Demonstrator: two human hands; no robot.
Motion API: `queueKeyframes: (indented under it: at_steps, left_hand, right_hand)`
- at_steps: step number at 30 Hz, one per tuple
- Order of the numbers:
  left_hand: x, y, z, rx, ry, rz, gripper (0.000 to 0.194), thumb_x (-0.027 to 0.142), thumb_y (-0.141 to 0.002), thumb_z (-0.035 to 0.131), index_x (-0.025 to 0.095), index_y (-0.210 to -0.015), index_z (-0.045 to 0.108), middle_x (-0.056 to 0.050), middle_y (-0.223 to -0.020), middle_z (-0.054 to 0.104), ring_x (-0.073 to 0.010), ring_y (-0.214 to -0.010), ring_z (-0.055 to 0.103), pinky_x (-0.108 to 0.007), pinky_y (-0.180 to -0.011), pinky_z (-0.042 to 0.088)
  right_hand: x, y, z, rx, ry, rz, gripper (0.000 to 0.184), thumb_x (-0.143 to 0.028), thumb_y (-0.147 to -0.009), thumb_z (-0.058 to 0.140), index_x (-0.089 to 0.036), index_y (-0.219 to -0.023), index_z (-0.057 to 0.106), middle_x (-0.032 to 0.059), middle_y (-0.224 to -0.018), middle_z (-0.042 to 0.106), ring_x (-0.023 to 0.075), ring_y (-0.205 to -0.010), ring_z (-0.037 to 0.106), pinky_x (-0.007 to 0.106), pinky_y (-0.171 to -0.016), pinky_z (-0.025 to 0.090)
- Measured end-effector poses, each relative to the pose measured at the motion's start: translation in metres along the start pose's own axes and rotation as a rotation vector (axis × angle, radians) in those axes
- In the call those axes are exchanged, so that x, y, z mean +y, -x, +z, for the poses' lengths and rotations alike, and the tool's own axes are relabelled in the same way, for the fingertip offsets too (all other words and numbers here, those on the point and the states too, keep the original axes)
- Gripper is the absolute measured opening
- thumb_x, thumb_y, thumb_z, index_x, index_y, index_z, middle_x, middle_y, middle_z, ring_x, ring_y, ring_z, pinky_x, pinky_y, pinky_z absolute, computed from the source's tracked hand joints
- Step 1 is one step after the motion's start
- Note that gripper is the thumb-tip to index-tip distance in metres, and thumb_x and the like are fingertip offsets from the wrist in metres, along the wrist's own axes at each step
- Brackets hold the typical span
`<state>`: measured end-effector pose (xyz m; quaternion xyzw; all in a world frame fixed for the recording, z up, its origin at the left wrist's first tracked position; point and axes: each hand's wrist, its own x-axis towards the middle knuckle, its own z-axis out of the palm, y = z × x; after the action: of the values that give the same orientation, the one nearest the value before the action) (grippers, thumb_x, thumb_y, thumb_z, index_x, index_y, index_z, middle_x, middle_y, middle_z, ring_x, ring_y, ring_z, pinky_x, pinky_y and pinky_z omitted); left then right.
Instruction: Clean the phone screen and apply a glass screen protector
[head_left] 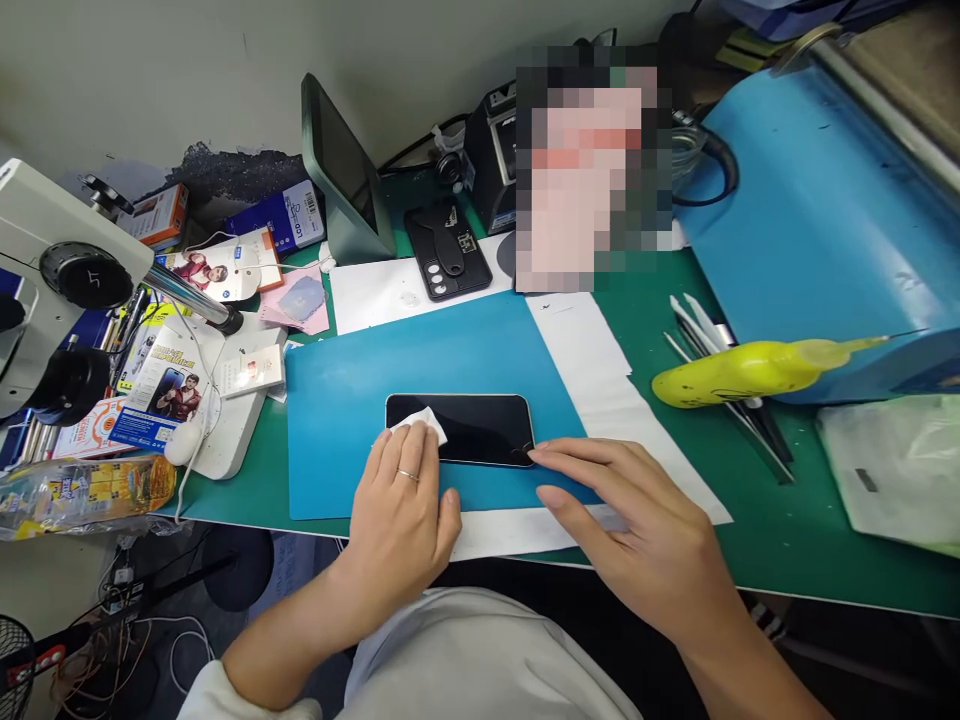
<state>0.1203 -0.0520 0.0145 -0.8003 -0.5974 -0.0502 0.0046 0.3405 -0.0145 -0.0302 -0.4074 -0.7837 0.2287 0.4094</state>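
A smartphone (487, 425) with a dark screen lies face up on a blue mat (337, 400). My left hand (405, 500), a ring on one finger, presses a folded white wipe (431, 422) against the left end of the screen. The fingers lie close together over the wipe and hide part of it. At the phone's right end, my right hand (637, 520) has its thumb apart from the fingers, and the fingertips are at the lower right corner. Nothing is held in it.
A microscope (82, 275) and a drink bottle (90, 485) stand left. Behind the mat are a tablet-like display (345, 170) and a black phone case (448, 250). To the right lie a yellow bottle with a needle tip (735, 372), several tools and a plastic bag (892, 470).
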Motion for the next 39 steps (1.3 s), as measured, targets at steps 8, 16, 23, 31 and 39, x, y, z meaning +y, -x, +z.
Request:
queueKeyframes:
  at_steps: [8,16,23,31,39]
  left_hand:
    - [-0.002,-0.010,-0.003,-0.032,0.012,0.031,0.049,0.027,-0.104,0.040,-0.001,-0.145,0.048,-0.024,-0.144,0.058,-0.0348,-0.133,0.055,-0.050,-0.116,0.046]
    - [-0.005,-0.015,-0.001,-0.028,0.021,0.065,0.048,0.024,-0.103,0.041,-0.001,-0.142,0.050,-0.024,-0.144,0.058,-0.0351,-0.132,0.055,-0.051,-0.116,0.046]
    - [0.003,-0.005,-0.002,-0.051,0.043,0.056,0.050,0.025,-0.102,0.042,0.001,-0.146,0.046,-0.024,-0.145,0.057,-0.0345,-0.134,0.054,-0.052,-0.116,0.046]
    - [0.009,-0.019,0.001,-0.049,0.043,0.147,0.052,0.026,-0.102,0.042,-0.002,-0.144,0.049,-0.024,-0.146,0.057,-0.0360,-0.135,0.054,-0.051,-0.117,0.044]
    - [0.013,-0.024,0.003,-0.062,0.036,0.189,0.053,0.030,-0.103,0.042,-0.001,-0.146,0.049,-0.022,-0.148,0.056,-0.0348,-0.136,0.054,-0.049,-0.121,0.039]
  right_hand:
    - [-0.001,-0.001,-0.001,0.018,0.009,0.010,0.023,-0.023,-0.099,0.064,-0.025,-0.122,0.067,0.0069,-0.111,0.071,0.0221,-0.104,0.067,0.037,-0.087,0.059]
    - [-0.001,-0.003,-0.001,0.017,0.009,0.008,0.023,-0.026,-0.099,0.065,-0.027,-0.122,0.070,0.0068,-0.109,0.072,0.0241,-0.101,0.069,0.039,-0.086,0.060]
    - [-0.001,-0.003,0.000,0.037,-0.016,0.027,0.024,-0.025,-0.097,0.067,-0.027,-0.121,0.072,0.0062,-0.109,0.074,0.0237,-0.100,0.070,0.038,-0.085,0.060]
    - [-0.001,-0.003,0.000,0.033,0.006,0.034,0.023,-0.026,-0.098,0.066,-0.027,-0.120,0.071,0.0064,-0.110,0.073,0.0235,-0.102,0.070,0.039,-0.088,0.060]
    - [-0.001,-0.005,0.000,0.022,-0.016,0.059,0.022,-0.030,-0.099,0.065,-0.028,-0.119,0.072,0.0069,-0.108,0.075,0.0250,-0.100,0.071,0.042,-0.086,0.061]
